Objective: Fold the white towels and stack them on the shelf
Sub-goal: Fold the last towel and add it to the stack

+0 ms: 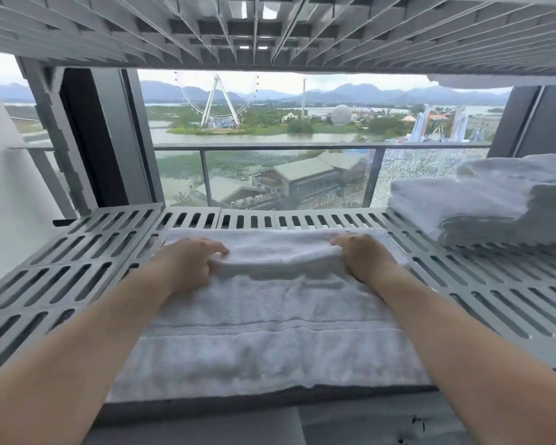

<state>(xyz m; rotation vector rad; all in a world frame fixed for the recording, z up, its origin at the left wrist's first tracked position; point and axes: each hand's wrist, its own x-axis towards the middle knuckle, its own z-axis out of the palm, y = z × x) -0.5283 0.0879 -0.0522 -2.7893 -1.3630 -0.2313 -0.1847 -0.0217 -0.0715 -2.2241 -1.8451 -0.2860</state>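
A white towel (270,348) lies flat on the slatted grey shelf (61,277), its near edge at the shelf's lip, under both my forearms. My left hand (193,261) and right hand (363,258) each pinch a raised fold near its far edge, fingers curled in. Far right, well apart, sits a stack of folded towels (482,203). An upper shelf (270,33) hangs overhead, with a balcony railing (302,146) beyond.
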